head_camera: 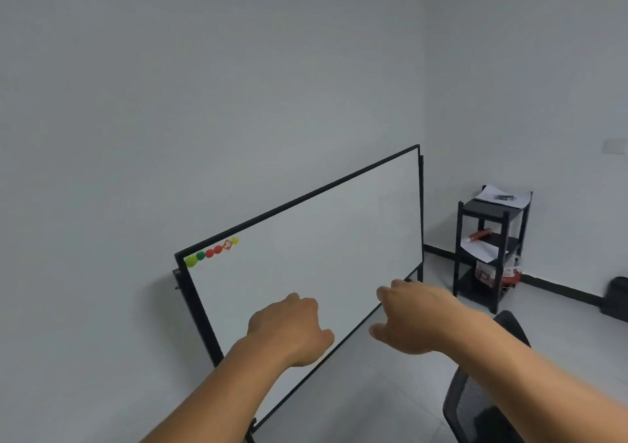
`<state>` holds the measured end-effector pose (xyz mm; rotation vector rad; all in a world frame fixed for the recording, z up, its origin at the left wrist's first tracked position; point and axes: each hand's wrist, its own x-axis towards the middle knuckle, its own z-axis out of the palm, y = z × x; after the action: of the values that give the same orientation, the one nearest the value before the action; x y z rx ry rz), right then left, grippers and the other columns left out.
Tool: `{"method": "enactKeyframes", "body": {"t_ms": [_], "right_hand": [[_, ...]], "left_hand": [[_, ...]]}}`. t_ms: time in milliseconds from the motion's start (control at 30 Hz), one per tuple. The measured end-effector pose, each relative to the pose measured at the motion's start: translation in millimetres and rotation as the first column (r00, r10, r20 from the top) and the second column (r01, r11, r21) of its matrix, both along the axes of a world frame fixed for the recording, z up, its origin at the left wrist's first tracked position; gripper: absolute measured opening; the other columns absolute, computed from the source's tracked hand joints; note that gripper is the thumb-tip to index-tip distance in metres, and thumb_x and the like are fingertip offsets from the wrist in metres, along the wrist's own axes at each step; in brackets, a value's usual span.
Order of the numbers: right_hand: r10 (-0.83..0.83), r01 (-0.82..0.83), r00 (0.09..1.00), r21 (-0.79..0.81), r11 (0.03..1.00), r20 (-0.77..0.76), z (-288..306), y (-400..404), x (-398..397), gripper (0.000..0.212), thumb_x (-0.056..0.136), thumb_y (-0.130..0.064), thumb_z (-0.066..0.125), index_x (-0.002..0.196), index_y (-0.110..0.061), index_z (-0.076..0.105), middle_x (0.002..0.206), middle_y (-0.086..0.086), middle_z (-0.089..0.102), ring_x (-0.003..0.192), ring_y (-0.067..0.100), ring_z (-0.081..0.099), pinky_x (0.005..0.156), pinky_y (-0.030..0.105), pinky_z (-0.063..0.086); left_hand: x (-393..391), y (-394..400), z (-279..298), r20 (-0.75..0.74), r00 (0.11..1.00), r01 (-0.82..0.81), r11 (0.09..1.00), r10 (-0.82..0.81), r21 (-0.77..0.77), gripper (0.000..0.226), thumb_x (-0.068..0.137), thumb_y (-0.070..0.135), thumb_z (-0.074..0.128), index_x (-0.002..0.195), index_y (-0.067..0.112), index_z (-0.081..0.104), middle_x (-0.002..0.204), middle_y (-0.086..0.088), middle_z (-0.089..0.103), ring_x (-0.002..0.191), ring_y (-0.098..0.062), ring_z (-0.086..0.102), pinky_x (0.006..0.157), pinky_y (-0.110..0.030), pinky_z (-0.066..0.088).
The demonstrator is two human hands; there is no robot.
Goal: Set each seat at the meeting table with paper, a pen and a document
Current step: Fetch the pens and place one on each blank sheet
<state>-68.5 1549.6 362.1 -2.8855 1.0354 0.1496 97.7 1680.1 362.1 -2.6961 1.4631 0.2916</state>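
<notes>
Both my hands are raised in front of a whiteboard and hold nothing. My left hand (289, 327) hangs with its fingers loosely curled downward. My right hand (411, 317) is beside it, fingers also loosely bent. White sheets of paper (503, 197) with a dark object on them lie on top of a small black shelf unit (489, 249) in the far right corner. Another white sheet (481, 249) sits on its middle shelf beside a red cylinder (480, 235). No meeting table is in view.
A black-framed whiteboard (316, 262) on a stand, with coloured magnets (209, 253) at its top left, stands close ahead. A black mesh office chair (482, 402) is at the lower right under my right arm. A dark bin (616, 298) stands at the right wall. Light floor lies between.
</notes>
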Motion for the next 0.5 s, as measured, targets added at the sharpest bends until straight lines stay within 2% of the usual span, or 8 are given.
{"method": "enactKeyframes", "body": {"t_ms": [67, 200, 333, 500], "right_hand": [[-0.049, 0.049, 0.999, 0.003, 0.999, 0.01, -7.4, -31.4, 23.5, 0.052, 0.103, -0.06, 0.052, 0.136, -0.02, 0.054, 0.13, 0.001, 0.057, 0.122, 0.026, 0.058, 0.085, 0.038, 0.045], [-0.132, 0.132, 0.991, 0.006, 0.991, -0.021, -20.3, -84.2, 71.0, 0.057, 0.101, -0.061, 0.053, 0.142, -0.021, 0.054, 0.136, 0.002, 0.058, 0.125, 0.027, 0.058, 0.1, 0.044, 0.053], [-0.223, 0.223, 0.975, 0.01, 0.975, -0.026, -23.2, -136.4, 121.6, 0.059, 0.101, -0.06, 0.051, 0.146, -0.021, 0.051, 0.137, 0.003, 0.057, 0.128, 0.027, 0.056, 0.101, 0.045, 0.054], [-0.329, 0.329, 0.944, 0.012, 0.944, 0.004, -15.5, -202.4, 163.5, 0.054, 0.103, -0.058, 0.051, 0.143, -0.021, 0.052, 0.136, 0.003, 0.057, 0.124, 0.026, 0.055, 0.1, 0.042, 0.05]], "left_hand": [[28.7, -38.8, -5.5, 0.0, 0.999, 0.041, 0.999, -0.041, -0.03, 0.066, 0.104, 0.061, 0.046, 0.163, 0.03, 0.041, 0.162, 0.003, 0.042, 0.141, -0.026, 0.054, 0.107, -0.04, 0.049], [80.0, -104.9, -16.3, -0.021, 0.992, 0.121, 0.99, -0.123, -0.073, 0.066, 0.105, 0.06, 0.046, 0.165, 0.033, 0.039, 0.162, 0.006, 0.043, 0.142, -0.024, 0.054, 0.108, -0.038, 0.046], [136.5, -174.8, -21.3, -0.022, 0.972, 0.231, 0.971, -0.233, -0.056, 0.064, 0.105, 0.059, 0.046, 0.162, 0.03, 0.043, 0.16, 0.004, 0.045, 0.14, -0.025, 0.055, 0.109, -0.039, 0.047], [188.6, -268.3, -11.6, 0.0, 0.934, 0.357, 0.934, -0.357, -0.036, 0.059, 0.106, 0.058, 0.045, 0.156, 0.028, 0.048, 0.155, 0.003, 0.049, 0.135, -0.024, 0.057, 0.105, -0.039, 0.047]]}}
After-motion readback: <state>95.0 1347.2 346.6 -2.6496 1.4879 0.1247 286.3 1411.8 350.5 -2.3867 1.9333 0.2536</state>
